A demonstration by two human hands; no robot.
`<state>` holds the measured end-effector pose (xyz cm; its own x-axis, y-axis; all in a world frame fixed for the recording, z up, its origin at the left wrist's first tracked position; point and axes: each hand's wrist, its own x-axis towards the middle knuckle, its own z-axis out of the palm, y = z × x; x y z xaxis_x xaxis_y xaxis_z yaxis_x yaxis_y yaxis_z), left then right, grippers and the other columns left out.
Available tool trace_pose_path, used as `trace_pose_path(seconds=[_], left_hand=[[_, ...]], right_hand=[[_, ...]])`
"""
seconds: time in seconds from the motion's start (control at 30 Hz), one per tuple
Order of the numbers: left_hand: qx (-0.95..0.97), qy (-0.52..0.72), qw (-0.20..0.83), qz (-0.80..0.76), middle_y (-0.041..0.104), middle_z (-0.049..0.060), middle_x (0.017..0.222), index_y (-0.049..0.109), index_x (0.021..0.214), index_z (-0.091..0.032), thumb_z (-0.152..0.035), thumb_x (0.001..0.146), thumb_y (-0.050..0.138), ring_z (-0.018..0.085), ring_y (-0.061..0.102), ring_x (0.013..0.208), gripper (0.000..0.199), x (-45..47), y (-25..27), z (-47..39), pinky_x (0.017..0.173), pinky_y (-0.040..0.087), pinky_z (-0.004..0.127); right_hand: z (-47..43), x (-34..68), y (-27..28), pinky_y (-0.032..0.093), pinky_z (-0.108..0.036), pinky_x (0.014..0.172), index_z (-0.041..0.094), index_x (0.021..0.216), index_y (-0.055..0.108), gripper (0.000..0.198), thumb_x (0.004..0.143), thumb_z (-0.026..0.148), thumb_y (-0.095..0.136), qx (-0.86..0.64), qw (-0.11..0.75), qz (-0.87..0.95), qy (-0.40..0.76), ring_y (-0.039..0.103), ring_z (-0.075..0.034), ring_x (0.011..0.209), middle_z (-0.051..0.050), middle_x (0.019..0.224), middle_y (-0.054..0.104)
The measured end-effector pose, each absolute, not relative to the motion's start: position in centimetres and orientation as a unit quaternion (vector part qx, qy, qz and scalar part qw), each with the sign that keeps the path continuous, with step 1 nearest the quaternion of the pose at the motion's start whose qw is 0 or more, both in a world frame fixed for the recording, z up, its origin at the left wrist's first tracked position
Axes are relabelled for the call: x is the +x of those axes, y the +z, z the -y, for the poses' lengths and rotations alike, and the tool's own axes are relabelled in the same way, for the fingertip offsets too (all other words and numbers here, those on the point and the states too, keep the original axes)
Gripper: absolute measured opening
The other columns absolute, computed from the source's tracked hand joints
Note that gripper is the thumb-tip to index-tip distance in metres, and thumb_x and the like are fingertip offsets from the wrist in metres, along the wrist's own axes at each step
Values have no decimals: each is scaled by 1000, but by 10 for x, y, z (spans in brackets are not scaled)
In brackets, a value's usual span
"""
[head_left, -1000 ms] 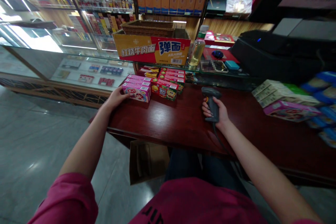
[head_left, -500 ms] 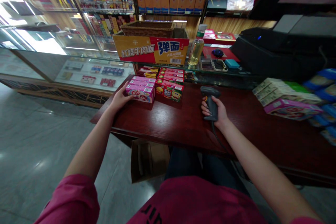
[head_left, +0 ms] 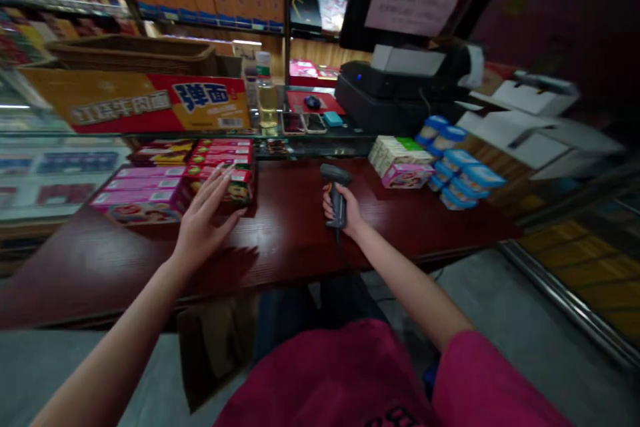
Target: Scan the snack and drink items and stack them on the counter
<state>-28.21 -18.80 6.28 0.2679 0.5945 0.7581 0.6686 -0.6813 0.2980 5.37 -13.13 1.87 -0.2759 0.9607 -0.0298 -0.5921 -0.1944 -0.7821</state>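
Note:
My right hand is wrapped round the grip of a dark grey barcode scanner, held upright over the brown counter, its cable hanging down. My left hand is raised over the counter with its fingers spread and nothing in them. It hides part of the red and green snack boxes; whether it touches them I cannot tell. Left of that hand stand the pink boxes in a row. At the right, another pink box stands in front of pale green boxes.
Blue-lidded tubs are stacked at the counter's right. Behind the boxes stands a noodle carton beside a bottle. Phones lie on the glass ledge near a black printer. An open cardboard box sits on the floor.
My view has swung to the right. My left hand has come off the pink boxes and moved rightward, in front of the red and green boxes. My right hand still grips the scanner.

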Motion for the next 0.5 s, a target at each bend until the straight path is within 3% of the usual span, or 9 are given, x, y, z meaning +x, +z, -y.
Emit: trace_pose_path(seconds=[0.2, 0.5], left_hand=[[-873, -415, -97, 238, 44, 7, 164, 33, 162, -31, -26, 98, 59, 26, 40, 153, 69, -119, 41, 128, 126, 36, 50], [-791, -445, -309, 285, 55, 21, 149, 44, 151, -16, -27, 84, 75, 32, 56, 137, 75, 103, -11, 41, 118, 43, 51]], right_hand=[[165, 153, 13, 33, -19, 35, 21, 95, 57, 30, 83, 46, 70, -312, 612, 331, 647, 43, -9, 42, 7, 63, 52], [198, 272, 11, 33, -19, 35, 22, 92, 55, 25, 86, 41, 70, -363, 696, 257, 563, 42, -8, 42, 6, 63, 55]])
